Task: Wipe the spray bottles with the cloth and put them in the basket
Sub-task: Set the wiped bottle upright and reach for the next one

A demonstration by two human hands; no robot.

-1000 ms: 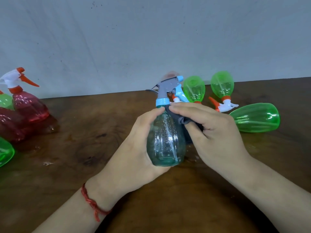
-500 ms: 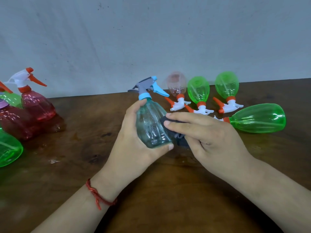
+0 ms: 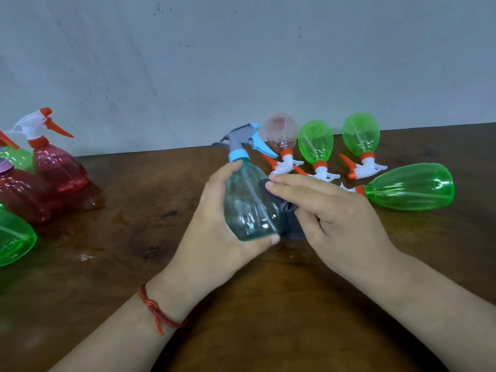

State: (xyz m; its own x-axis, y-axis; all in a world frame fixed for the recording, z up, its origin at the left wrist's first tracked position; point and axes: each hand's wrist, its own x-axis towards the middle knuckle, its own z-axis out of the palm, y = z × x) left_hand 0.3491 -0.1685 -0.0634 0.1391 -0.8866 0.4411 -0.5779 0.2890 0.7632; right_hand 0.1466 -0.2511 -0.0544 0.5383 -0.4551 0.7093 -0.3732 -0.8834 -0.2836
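Held item: one translucent teal plastic spray bottle with a grey trigger head and blue collar, tilted, head toward the wall, over the bench.
Left hand: the left hand grasps the teal bottle's body, thumb near the collar, one fingertip showing under the base.
Right hand: the right hand grips a dark grey cloth and presses it against the bottle's right side, forefinger laid along the top of the cloth.
Writing: none can be made out on any bottle.
Right group, lying down: four bottles with white and orange trigger heads. These are three translucent green plastic bottles and one pale pink bottle.
Left group: four bottles, partly cut by the frame edge. Two are translucent red bottles, the farther one upright. Two are green bottles.
Total bottles in view: nine.
Surface: dark brown wooden bench against a grey wall.
Wrist: one red string bracelet on the left wrist.
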